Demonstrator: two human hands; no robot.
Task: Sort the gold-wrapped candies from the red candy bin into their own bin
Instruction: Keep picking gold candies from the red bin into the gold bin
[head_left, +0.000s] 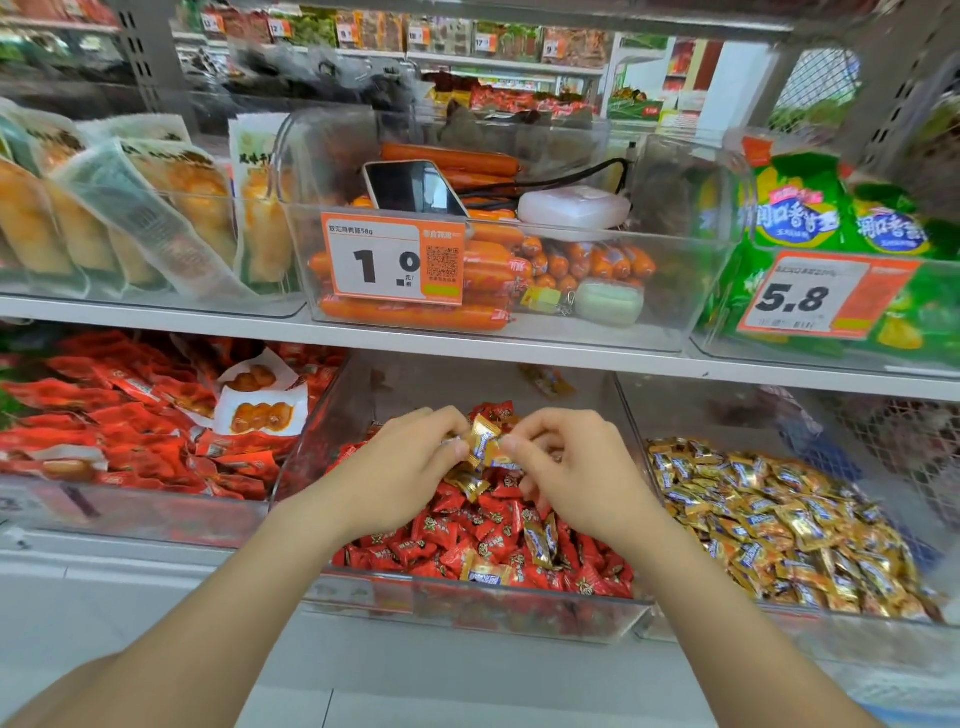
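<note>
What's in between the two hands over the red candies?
In the head view, gold-wrapped candies sit between the left hand and the right hand, pinched by both over the red candy bin.

On the lower shelf (467, 358), the candy bin (467, 608) sits in the middle, a second candy bin (779, 623) just right of it, a packet bin (130, 514) left. Both hands (410, 457) meet over the middle bin. Above it, on the upper shelf, stands a sausage bin (675, 312).

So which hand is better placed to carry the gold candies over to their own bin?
The right hand, probably. Both hands pinch gold candies over the red candy bin, the left hand beside it, but the gold candy bin sits directly to the right.
</note>
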